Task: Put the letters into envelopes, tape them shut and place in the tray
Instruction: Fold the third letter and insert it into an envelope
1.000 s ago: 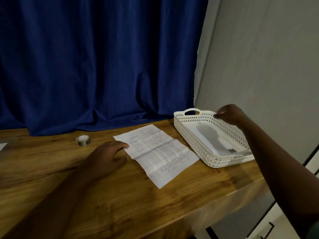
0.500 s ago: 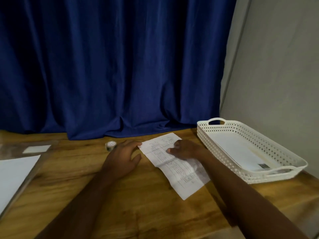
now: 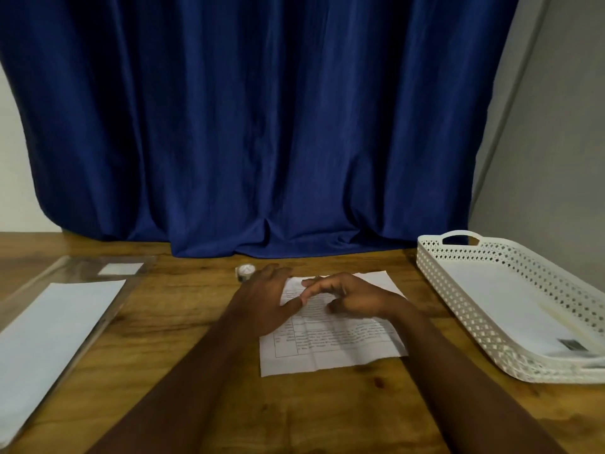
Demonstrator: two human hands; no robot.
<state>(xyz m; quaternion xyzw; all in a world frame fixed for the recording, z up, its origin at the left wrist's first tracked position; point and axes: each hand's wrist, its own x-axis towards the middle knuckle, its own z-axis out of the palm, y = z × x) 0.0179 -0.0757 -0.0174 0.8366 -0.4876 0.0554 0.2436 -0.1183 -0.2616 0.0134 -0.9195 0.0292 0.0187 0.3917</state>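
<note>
Dark blue curtain (image 3: 262, 126) behind a wooden table (image 3: 163, 355), grey wall (image 3: 556, 142) at right.

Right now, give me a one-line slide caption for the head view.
Both hands, left and right, rest on the printed letter between the tape roll and white tray.

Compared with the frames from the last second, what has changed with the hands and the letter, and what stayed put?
The right hand left the tray's far rim and came over onto the letter, fingers now curled at its far edge. The left hand stayed on the letter's left side. The letter still lies unfolded on the table; the tape roll and tray have not visibly moved.
</note>
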